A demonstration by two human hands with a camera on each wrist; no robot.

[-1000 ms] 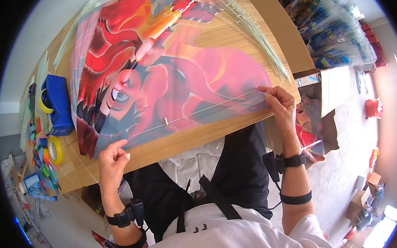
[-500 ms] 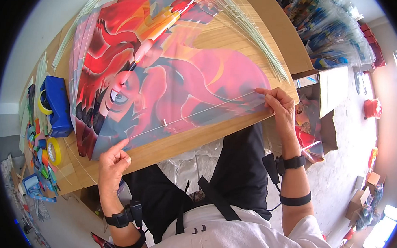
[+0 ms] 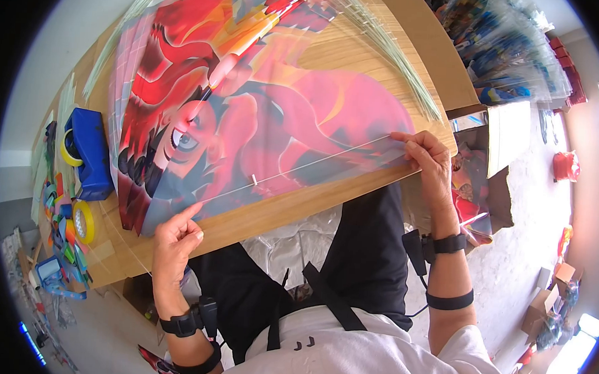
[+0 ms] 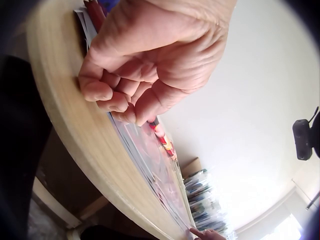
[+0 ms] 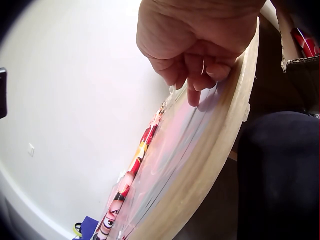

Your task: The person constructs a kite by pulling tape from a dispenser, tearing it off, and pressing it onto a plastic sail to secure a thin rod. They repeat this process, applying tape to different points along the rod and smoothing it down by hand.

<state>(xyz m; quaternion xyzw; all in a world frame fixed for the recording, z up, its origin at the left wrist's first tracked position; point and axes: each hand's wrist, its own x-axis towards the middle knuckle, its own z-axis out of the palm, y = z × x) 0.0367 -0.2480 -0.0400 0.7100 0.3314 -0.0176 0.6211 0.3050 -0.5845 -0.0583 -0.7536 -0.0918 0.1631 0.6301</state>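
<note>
A thin, translucent sheet (image 3: 302, 129) with a red and grey cartoon print lies on the wooden table, part of it rolled or folded over. Along its near edge runs a slim white rod (image 3: 321, 158) bearing a small white clip (image 3: 254, 180). My left hand (image 3: 177, 240) is at the rod's left end, index finger stretched onto the sheet and the others loosely bent. At the opposite end, my right hand (image 3: 429, 163) presses with an extended index finger (image 5: 193, 95) on the sheet beside the rod.
Bundles of pale thin rods (image 3: 391, 53) lie at the table's far right and far left. A blue tape dispenser (image 3: 91, 156) and a yellow tape roll (image 3: 83, 222) stand left. Cardboard boxes (image 3: 499, 197) and bagged goods (image 3: 499, 52) are beyond the right edge.
The left index finger has straightened a little along the sheet. The right hand has stayed at the rod's right end; the rod and clip keep their place on the sheet.
</note>
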